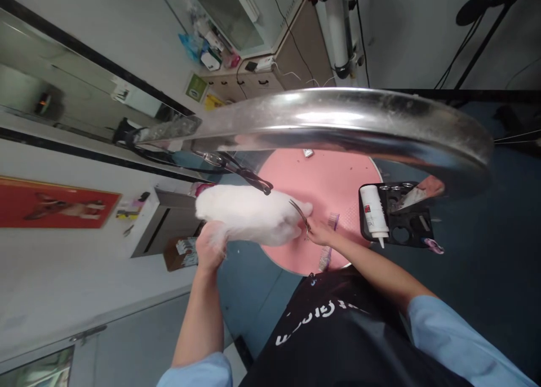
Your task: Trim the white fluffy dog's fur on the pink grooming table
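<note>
Right hand is gripping curved scissors at right end of white-furred animal; left hand is holding left end. Long axis is running left-right, across left edge of pink table.

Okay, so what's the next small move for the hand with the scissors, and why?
I'd probably try a small, careful snip with the right hand: it holds the scissors, whose blades overlap the fluffy white animal in this view, while the left hand touches its other end.

Grooming salon, pink table, scissors, combs, white furry animal
</note>
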Motion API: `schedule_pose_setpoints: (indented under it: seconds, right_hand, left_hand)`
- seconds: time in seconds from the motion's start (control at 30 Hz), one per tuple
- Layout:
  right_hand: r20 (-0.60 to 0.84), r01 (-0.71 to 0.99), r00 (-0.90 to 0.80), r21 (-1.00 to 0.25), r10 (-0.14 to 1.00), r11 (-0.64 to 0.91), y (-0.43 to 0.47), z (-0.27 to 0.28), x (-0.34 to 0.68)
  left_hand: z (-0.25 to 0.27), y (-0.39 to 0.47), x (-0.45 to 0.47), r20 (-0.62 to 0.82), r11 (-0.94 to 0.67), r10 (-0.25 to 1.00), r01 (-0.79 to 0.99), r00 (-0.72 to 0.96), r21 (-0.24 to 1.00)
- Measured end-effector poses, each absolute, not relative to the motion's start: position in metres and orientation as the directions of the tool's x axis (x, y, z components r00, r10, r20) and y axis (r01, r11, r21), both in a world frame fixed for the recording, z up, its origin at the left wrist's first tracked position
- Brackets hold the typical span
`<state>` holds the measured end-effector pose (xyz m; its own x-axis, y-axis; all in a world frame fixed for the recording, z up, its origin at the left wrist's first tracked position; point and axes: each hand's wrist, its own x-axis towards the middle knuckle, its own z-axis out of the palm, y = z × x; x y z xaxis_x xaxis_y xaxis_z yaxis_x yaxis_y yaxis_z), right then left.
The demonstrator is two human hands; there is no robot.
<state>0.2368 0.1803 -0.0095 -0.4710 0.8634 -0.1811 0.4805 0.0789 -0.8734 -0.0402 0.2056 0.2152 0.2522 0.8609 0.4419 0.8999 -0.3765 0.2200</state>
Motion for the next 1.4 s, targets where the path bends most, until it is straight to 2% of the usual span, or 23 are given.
schedule_pose_setpoints:
  seconds: [0.2, 0.37, 0.57, 0.63, 0.83, 1.03, 1.3, 1.4]
  right_hand:
    - [-0.173, 0.458, -0.443, -0.887, 0.88, 0.056, 0.184, -0.016, 0.24]
    - [-0.148, 0.426, -0.433, -0.903, 0.889, 0.058, 0.184, -0.019, 0.241]
    - [-0.231, 0.407, -0.308, -0.909, 0.923, -0.092, 0.163, -0.025, 0.223]
    - [-0.241, 0.379, -0.261, -0.916, 0.935, -0.131, 0.156, -0.025, 0.216]
    - [-0.247, 0.324, -0.254, -0.933, 0.935, -0.159, 0.147, -0.021, 0.212]
    - [-0.251, 0.246, -0.203, -0.949, 0.947, -0.198, 0.116, -0.035, 0.208]
    - [-0.182, 0.467, -0.215, -0.882, 0.96, -0.062, 0.072, -0.032, 0.171]
    - [-0.214, 0.558, -0.135, -0.823, 0.967, -0.105, 0.078, -0.019, 0.149]
  left_hand:
    - [0.219, 0.209, -0.035, 0.375, -0.285, 0.913, 0.908, 0.161, 0.305]
    - [0.224, 0.216, -0.025, 0.351, -0.29, 0.921, 0.897, 0.168, 0.333]
    - [0.229, 0.232, -0.011, 0.354, -0.346, 0.911, 0.86, 0.211, 0.376]
    - [0.23, 0.238, -0.009, 0.36, -0.364, 0.904, 0.856, 0.23, 0.367]
    - [0.228, 0.243, -0.008, 0.375, -0.4, 0.886, 0.859, 0.273, 0.32]
    - [0.231, 0.25, 0.004, 0.368, -0.531, 0.824, 0.814, 0.431, 0.236]
    - [0.236, 0.273, 0.038, 0.304, -0.609, 0.779, 0.777, 0.548, 0.158]
    - [0.236, 0.28, 0.043, 0.285, -0.631, 0.765, 0.759, 0.577, 0.158]
